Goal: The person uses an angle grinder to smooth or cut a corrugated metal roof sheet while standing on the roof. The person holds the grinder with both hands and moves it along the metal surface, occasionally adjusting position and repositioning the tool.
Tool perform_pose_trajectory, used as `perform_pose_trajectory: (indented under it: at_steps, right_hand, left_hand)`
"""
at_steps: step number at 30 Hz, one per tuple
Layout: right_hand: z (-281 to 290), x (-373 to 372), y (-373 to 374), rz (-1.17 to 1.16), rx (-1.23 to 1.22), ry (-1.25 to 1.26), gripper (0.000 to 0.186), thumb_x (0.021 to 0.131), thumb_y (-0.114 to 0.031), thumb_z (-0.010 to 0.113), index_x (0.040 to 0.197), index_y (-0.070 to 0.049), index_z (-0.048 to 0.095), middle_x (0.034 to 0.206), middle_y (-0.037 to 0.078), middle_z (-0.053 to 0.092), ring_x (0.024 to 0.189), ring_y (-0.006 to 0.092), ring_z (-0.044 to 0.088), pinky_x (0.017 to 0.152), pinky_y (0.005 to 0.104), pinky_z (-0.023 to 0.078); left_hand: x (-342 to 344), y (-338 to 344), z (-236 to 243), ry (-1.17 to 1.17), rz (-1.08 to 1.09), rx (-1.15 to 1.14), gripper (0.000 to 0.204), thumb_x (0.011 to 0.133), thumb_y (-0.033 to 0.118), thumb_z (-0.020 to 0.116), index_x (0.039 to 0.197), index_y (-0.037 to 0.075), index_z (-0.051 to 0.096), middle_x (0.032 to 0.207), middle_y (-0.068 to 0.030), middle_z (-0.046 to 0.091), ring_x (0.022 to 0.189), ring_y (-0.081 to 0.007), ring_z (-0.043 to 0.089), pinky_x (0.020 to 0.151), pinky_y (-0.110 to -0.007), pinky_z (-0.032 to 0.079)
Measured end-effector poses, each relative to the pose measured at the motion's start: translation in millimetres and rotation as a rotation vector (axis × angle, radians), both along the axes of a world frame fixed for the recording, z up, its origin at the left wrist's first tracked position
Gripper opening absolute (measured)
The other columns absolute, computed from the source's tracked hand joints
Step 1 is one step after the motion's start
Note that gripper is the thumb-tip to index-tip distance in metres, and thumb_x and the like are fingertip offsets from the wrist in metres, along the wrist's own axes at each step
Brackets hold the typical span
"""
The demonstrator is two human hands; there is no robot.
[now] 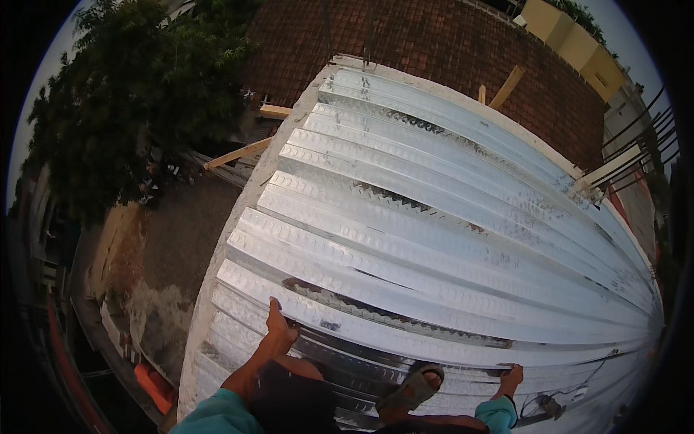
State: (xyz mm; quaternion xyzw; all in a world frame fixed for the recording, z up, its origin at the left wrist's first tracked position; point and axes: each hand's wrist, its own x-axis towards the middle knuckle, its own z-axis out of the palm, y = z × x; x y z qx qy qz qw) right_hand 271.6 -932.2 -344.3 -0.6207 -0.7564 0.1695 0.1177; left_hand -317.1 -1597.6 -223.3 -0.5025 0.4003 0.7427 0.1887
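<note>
Ribbed, silvery metal decking sheets lie side by side before me, running from left to far right. My left hand (280, 334) is closed at the near edge of one decking sheet (405, 344), close to its left end, thumb up on the metal. Farther right, my right hand (510, 379) has its fingers bent over the same near edge. The undersides of both grips are hidden. A dark gap (347, 356) shows along the sheet between my hands. My sandalled foot (413, 388) stands on the metal between them.
A rough concrete rim (249, 192) borders the decking on the left, with a drop to the ground (173, 253). Narrow openings show between sheets. A thin cable and a small dark object (553, 407) lie at lower right. Timber pieces (506, 87) and steel bars (643, 137) stick up beyond.
</note>
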Motion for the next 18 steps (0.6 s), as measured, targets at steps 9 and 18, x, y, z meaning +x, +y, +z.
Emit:
perform_pose_trajectory:
  at_steps: [9, 18]
  right_hand:
    - [-4.6, -19.3, 14.2, -0.102, -0.065, 0.118, 0.019, 0.082, -0.021, 0.074, 0.086, -0.004, 0.066, 0.088, 0.012, 0.072, 0.079, 0.0262, 0.071, 0.070, 0.0404, 0.059]
    - [29.9, -67.1, -22.8, -0.060, -0.033, -0.079, 0.016, 0.086, -0.022, 0.069, 0.078, -0.009, 0.073, 0.081, 0.009, 0.070, 0.069, 0.0261, 0.070, 0.060, 0.0407, 0.057]
  left_hand:
    - [2.3, -1.7, 13.1, 0.115, 0.031, 0.158, 0.067, 0.101, 0.064, 0.048, 0.144, 0.012, 0.050, 0.139, -0.0122, 0.057, 0.121, -0.0315, 0.058, 0.096, -0.051, 0.051]
    - [-8.1, 15.7, 22.8, -0.004, -0.036, -0.202, 0.081, 0.098, 0.069, 0.047, 0.142, 0.000, 0.047, 0.138, -0.0170, 0.056, 0.119, -0.0351, 0.062, 0.099, -0.057, 0.051]
